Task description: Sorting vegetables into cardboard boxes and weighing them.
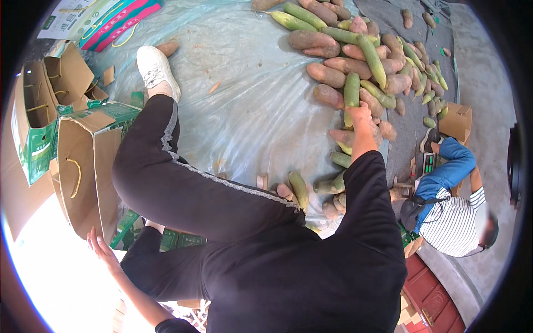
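Observation:
My right hand [360, 114] is closed around the lower end of a long green radish [351, 89] at the edge of a spread of produce. Around it lie more green radishes [372, 61] and brownish-pink roots [348, 67] that look like sweet potatoes. My left hand [101, 248] holds nothing; its fingers are stretched out beside a brown cardboard gift box [78, 166] with a yellow cord handle. Whether those fingers touch the box I cannot tell.
Plastic sheeting [239, 94] covers the ground. Several open green-and-brown boxes [39, 122] stand at left, below a pink-and-teal bag [119, 25]. A person in a striped shirt [447, 222] sits at right near another carton [457, 121]. My leg [205, 200] stretches across the middle.

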Motion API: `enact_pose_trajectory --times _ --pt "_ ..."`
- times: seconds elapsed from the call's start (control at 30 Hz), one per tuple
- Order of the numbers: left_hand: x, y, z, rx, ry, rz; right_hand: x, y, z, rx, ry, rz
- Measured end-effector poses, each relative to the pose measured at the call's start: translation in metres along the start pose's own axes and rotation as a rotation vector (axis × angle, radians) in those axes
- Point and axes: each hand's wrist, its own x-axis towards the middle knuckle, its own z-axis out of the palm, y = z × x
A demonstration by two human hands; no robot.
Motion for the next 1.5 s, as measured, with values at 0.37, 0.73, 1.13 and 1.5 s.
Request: enact_pose_trajectory --times 0.37,0.73,1.13,1.5 --pt "0.003 0.002 0.005 -0.023 0.002 0.013 0.020 0.025 0.032 0.527 -0.049 -0.015" --pt "0.006 0.014 -0.001 0.036 -0.033 0.068 -0.124 -0.064 0.001 1.016 -0.791 -0.234" --pt "0.006 0.005 0.002 -0.031 -0.038 0.097 -0.363 -0.272 -0.068 1.025 -0.747 -1.541" --pt "-0.001 0.023 -0.011 -0.009 -0.063 0.143 -0.286 -0.193 0.034 1.137 -0.927 -0.743"
